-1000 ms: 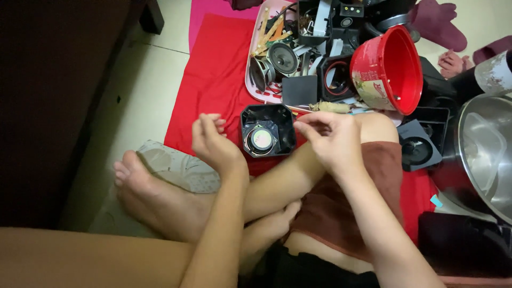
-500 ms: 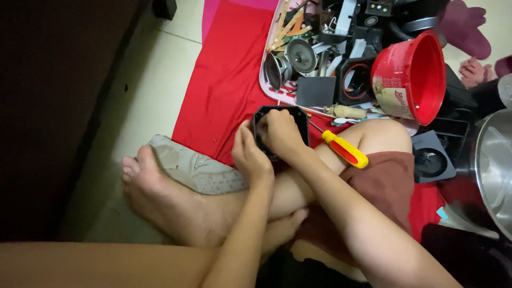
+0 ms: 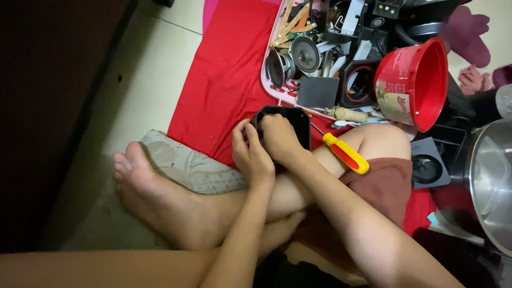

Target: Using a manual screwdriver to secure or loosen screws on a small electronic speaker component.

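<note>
Your left hand and right hand both clasp a black speaker housing, braced against your shin for steadiness (a yellow-and-red screwdriver rests on your knee).

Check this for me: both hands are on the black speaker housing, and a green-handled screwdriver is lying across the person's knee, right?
Not quite. The screwdriver has a yellow and red handle, not green, as the head view shows. The rest holds: the left hand and right hand are both on the black speaker housing, and the screwdriver lies across the knee.
</note>
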